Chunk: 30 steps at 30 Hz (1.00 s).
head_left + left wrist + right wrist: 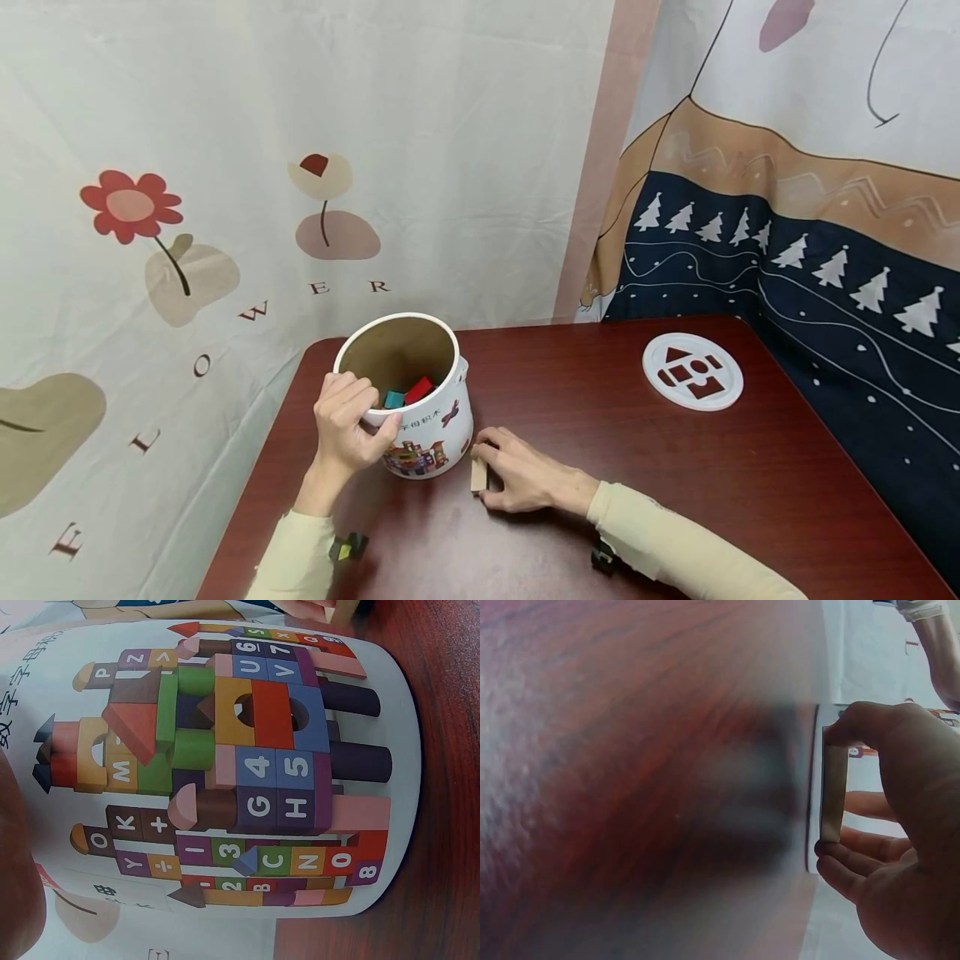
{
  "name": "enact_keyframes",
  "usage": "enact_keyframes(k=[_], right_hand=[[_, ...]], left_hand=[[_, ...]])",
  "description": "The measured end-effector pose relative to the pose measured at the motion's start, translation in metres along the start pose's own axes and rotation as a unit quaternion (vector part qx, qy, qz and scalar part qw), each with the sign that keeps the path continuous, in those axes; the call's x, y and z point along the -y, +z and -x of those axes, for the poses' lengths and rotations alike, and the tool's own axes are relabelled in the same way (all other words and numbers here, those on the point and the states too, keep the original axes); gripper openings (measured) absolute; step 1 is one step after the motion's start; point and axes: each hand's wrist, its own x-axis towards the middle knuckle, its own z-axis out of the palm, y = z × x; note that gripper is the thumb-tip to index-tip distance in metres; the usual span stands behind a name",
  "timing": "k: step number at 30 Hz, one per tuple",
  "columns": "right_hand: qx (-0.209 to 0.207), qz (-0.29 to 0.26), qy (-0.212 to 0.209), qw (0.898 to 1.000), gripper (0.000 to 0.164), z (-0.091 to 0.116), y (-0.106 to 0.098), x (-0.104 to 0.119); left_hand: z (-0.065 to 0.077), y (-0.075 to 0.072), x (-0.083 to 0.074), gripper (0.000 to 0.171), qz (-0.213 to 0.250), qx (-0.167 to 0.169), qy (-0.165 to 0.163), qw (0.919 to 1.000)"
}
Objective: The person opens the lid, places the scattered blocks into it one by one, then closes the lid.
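A white bucket (442, 437) printed with a picture of toy blocks stands on the table, tilted slightly in the head view. Inside it lie a red block (418, 389) and a teal block (393, 400). My left hand (348, 419) grips the bucket's near left rim, fingers over the edge and thumb on the outer side. My right hand (525, 471) pinches a plain wooden block (479, 475) by its two ends, thumb at the near end. That block (835, 787) is close over the tabletop, right beside the bucket's base.
A white round lid (693, 408) with shaped cutouts lies at the back right of the dark red table (570, 375). Behind the table hangs a printed curtain (480, 167) with flowers, and a navy part with trees on the right. Both wrists wear dark straps.
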Motion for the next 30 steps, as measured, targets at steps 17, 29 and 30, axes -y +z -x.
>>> enact_keyframes(k=[17,29,30], right_hand=[[-0.058,-0.018,-0.041,0.997,0.047,-0.007,-0.048,0.001],[-0.129,-0.022,-0.059,0.99,0.047,-0.015,-0.101,-0.006],[-0.135,-0.021,-0.059,0.989,0.047,-0.017,-0.107,-0.007]], left_hand=[[0.0,-0.002,0.001,0.039,-0.005,0.009,-0.006,0.9999],[0.0,-0.002,0.0,0.039,-0.002,0.006,-0.003,1.0],[0.0,-0.002,0.0,0.039,-0.002,0.006,-0.003,1.0]])
